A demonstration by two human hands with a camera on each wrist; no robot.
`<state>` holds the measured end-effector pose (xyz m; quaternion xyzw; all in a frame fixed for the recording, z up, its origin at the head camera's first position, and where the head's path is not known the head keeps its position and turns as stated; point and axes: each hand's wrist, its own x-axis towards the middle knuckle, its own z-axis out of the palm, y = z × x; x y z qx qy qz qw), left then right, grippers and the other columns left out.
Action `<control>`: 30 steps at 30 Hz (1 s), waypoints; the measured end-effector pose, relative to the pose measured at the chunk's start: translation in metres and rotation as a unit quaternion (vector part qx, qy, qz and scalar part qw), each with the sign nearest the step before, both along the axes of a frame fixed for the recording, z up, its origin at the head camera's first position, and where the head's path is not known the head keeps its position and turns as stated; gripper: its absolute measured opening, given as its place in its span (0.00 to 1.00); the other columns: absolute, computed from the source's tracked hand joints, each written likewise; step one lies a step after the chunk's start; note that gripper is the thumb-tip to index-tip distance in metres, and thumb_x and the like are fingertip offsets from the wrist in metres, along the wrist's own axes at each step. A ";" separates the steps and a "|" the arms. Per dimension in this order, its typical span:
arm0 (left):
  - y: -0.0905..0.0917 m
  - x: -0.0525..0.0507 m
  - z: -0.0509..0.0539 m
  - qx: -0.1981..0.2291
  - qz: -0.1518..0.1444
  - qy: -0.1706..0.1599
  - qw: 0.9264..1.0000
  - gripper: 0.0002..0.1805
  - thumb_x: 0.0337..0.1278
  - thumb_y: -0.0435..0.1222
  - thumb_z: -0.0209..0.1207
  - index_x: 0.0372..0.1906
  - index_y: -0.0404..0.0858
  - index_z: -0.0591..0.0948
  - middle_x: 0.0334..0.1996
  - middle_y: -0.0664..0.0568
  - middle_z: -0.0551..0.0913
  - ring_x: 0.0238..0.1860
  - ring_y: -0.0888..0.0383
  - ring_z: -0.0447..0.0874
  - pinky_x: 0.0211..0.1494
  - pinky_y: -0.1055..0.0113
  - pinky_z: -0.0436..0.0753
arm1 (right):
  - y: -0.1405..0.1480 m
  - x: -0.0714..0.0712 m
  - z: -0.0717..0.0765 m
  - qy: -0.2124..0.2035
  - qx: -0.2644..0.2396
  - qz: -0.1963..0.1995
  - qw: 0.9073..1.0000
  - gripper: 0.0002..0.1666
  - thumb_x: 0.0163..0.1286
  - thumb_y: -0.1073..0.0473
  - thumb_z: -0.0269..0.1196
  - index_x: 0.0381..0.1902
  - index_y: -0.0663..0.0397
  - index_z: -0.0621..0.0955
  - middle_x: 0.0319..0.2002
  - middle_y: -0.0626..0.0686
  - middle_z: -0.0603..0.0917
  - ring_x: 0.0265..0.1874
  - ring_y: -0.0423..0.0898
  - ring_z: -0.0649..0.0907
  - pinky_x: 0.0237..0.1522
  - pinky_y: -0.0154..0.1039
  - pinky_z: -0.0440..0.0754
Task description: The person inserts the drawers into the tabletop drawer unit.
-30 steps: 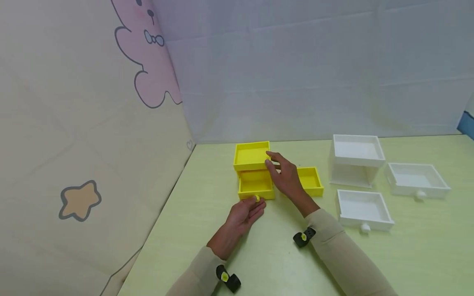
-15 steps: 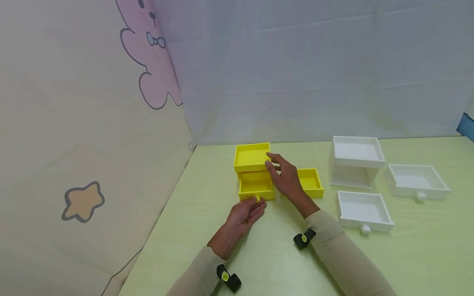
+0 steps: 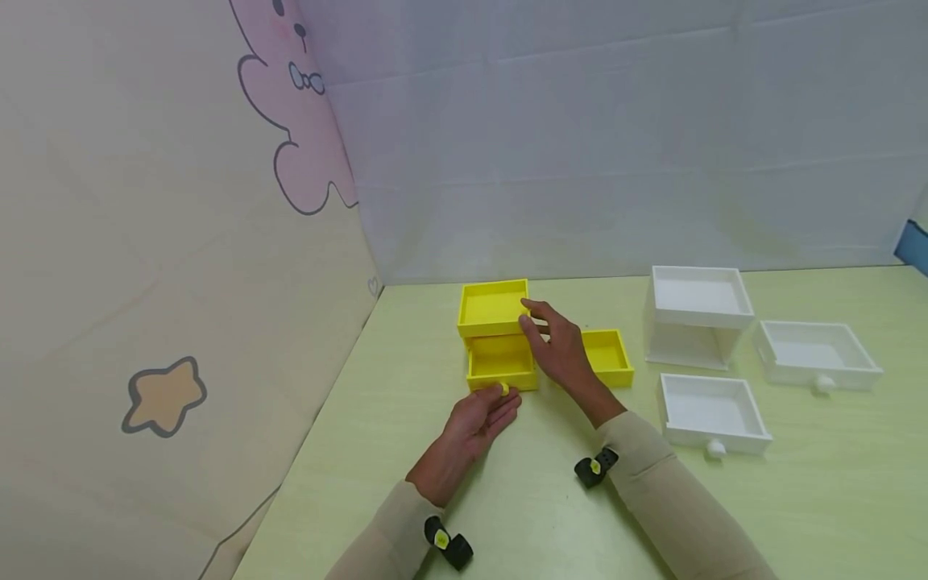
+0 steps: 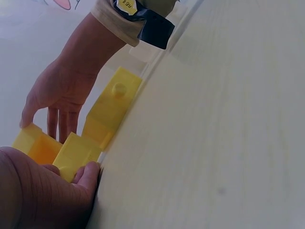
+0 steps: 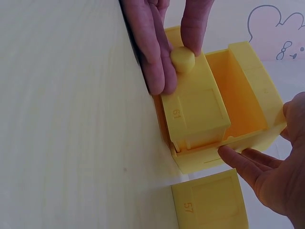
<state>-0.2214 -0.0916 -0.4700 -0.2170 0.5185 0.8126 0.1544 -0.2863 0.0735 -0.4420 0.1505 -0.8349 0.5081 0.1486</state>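
A yellow drawer (image 3: pixel 503 359) juts partly out of the lower opening of a small yellow cabinet (image 3: pixel 493 306). My left hand (image 3: pixel 474 419) pinches the drawer's round knob (image 5: pixel 183 59), its thumb on one side and its other fingers below. My right hand (image 3: pixel 558 342) rests against the right side of the cabinet, fingers spread and fairly straight, touching the top rim and side wall. The cabinet's upper opening (image 5: pixel 238 90) has no drawer in it. A second yellow drawer (image 3: pixel 609 358) lies on the table right of the cabinet, partly behind my right hand.
A white cabinet (image 3: pixel 699 310) with an open front stands further right. Two white drawers with knobs lie near it: one drawer (image 3: pixel 714 411) in front, the other drawer (image 3: pixel 819 350) to its right. Fabric walls (image 3: pixel 616 145) bound the table (image 3: pixel 565 524) at the back and left.
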 end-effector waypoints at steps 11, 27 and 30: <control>-0.001 -0.002 0.001 0.001 -0.003 0.002 1.000 0.19 0.72 0.36 0.56 0.61 0.30 0.74 0.51 0.40 0.85 0.54 0.47 0.84 0.56 0.58 0.81 | 0.001 0.000 0.000 -0.001 0.000 0.001 1.000 0.27 0.79 0.48 0.53 0.69 0.53 0.73 0.63 0.61 0.78 0.55 0.60 0.83 0.50 0.54 0.82; 0.002 -0.008 0.000 -0.002 -0.014 0.011 1.000 0.19 0.72 0.37 0.56 0.60 0.29 0.74 0.51 0.40 0.85 0.55 0.47 0.84 0.56 0.58 0.81 | 0.005 -0.001 0.000 -0.003 0.008 -0.002 1.000 0.26 0.79 0.47 0.52 0.69 0.52 0.73 0.65 0.58 0.76 0.58 0.59 0.80 0.52 0.54 0.81; 0.002 -0.009 -0.001 -0.004 -0.014 0.010 1.000 0.19 0.72 0.36 0.56 0.60 0.29 0.75 0.51 0.40 0.85 0.54 0.47 0.84 0.56 0.58 0.81 | 0.005 -0.002 0.000 0.000 0.006 -0.001 1.000 0.26 0.79 0.48 0.53 0.68 0.52 0.73 0.64 0.58 0.77 0.58 0.59 0.80 0.52 0.54 0.81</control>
